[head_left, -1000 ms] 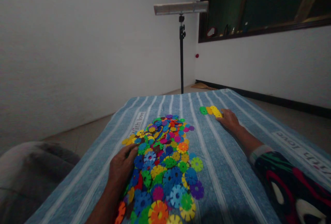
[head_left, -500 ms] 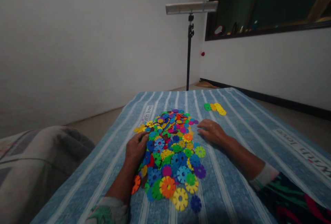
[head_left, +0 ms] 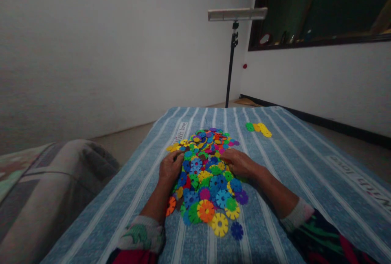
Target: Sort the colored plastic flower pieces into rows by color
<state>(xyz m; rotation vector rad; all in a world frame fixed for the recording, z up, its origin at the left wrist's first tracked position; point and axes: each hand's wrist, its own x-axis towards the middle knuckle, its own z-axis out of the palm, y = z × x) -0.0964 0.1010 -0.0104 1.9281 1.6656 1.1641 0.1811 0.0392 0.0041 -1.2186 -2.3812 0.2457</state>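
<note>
A heap of colourful snowflake-shaped plastic discs [head_left: 207, 178] lies on a blue striped cloth [head_left: 284, 166]. My left hand [head_left: 170, 167] rests on the heap's left edge, fingers curled down onto the discs. My right hand [head_left: 237, 162] lies on the heap's right side, palm down, fingers bent over the pieces. Whether either hand grips a disc is hidden. A short row of green, orange and yellow discs [head_left: 259, 128] lies apart at the far right of the cloth.
A light bar on a black stand [head_left: 231, 60] rises behind the cloth's far end. A grey and patterned cushion [head_left: 49, 182] sits at the left. White walls enclose the corner, and a dark window [head_left: 324, 7] is at upper right.
My right hand has drawn back from the small row of discs to the heap's right side. My left hand stayed at the heap's left edge. The view shifted slightly.
</note>
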